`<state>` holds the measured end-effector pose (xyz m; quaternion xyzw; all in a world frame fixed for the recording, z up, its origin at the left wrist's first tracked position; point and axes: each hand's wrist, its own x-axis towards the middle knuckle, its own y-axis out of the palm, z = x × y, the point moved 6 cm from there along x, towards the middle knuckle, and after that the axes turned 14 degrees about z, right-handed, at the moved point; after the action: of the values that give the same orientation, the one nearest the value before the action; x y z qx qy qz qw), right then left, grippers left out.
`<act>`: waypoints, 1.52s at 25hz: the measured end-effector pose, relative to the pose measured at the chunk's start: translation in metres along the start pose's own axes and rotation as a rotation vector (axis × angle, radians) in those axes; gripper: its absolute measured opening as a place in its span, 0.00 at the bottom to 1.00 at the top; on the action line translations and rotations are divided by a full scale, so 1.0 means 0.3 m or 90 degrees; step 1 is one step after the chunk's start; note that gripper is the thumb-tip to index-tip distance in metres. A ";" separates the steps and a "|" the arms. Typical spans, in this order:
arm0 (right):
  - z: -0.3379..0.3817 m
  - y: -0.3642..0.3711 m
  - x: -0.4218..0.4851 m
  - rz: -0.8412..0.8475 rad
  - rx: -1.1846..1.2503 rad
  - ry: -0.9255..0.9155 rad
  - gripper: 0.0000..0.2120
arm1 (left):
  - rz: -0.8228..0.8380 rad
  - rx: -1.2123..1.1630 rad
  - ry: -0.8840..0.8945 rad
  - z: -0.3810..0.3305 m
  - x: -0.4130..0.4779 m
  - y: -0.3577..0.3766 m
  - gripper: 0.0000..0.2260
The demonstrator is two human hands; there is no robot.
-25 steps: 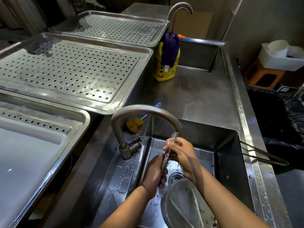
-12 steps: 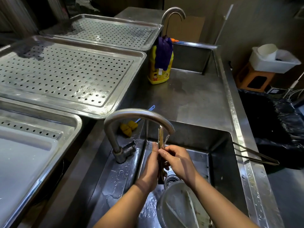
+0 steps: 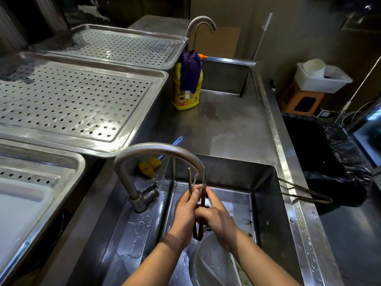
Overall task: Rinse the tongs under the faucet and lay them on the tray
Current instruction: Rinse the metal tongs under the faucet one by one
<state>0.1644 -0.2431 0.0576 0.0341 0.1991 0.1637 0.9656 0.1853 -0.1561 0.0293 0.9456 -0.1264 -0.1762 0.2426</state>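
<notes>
My left grip point(image 3: 185, 207) and right grip point(image 3: 217, 216) both clasp the tongs point(image 3: 204, 180), whose tips stand just above them under the faucet point(image 3: 160, 148). I would rub each arm under the water, then carry them left to the tray point(image 3: 82, 96).

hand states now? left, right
Left hand: holds the tongs.
Right hand: holds the tongs too.
</notes>
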 end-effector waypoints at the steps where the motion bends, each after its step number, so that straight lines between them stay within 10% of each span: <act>1: 0.001 0.007 -0.002 0.014 -0.027 -0.007 0.29 | 0.002 -0.024 0.002 0.002 0.001 -0.005 0.12; 14: 0.035 -0.016 -0.040 -0.185 -0.525 -0.060 0.35 | -0.185 0.190 -0.070 -0.075 0.048 -0.098 0.10; 21: -0.061 -0.094 -0.095 -0.151 -0.313 0.030 0.14 | -0.085 0.144 -0.139 -0.027 0.065 0.008 0.19; 38: 0.033 0.049 0.161 0.066 -0.207 -0.064 0.16 | -0.117 0.222 0.011 -0.257 -0.037 -0.176 0.05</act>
<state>0.2058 -0.2133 0.0505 -0.1042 0.1194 0.2412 0.9574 0.2137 -0.0758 0.0689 0.9823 -0.0662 -0.1648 0.0591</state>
